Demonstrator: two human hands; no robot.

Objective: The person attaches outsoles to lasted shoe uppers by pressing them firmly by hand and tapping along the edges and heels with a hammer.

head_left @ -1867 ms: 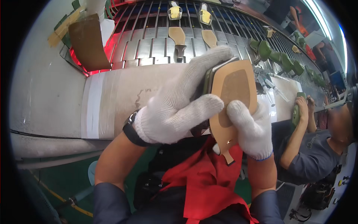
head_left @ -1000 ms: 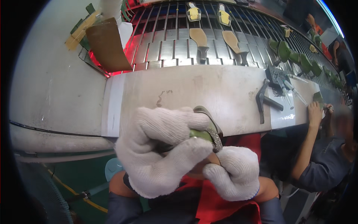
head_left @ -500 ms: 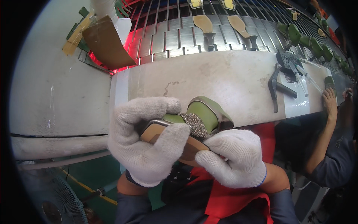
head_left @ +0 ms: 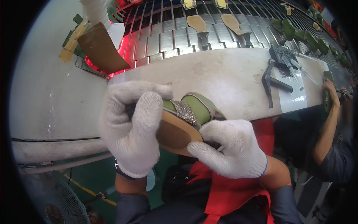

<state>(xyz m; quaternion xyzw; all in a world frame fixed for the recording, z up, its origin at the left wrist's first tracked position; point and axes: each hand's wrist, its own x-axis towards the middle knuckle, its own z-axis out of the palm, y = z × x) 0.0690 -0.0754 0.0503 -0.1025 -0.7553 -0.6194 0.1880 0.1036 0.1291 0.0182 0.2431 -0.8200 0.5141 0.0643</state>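
Between my two gloved hands is a green shoe (head_left: 200,109) with a glittery strap and a tan sole turned toward me. My left hand (head_left: 135,125), in a white knit glove, is closed round one end, its thumb up against the edge of the sole. At the other end my right hand (head_left: 232,147), gloved alike, pinches the sole's rim between thumb and fingers. The glittery strap (head_left: 185,112) shows between the hands. Part of the shoe is hidden behind the gloves.
Behind the pale worktop (head_left: 220,80) runs a slatted metal conveyor (head_left: 167,39) carrying tan soles with heels (head_left: 197,24) and green shoes (head_left: 307,39). A hammer (head_left: 269,82) and syringes (head_left: 294,71) lie at the right, near a co-worker's hand (head_left: 331,93). A fan (head_left: 59,201) stands lower left.
My left thumb has shifted from across the sole to its edge, baring more of the tan surface. The shoe and both hands sit slightly farther left and higher in view.
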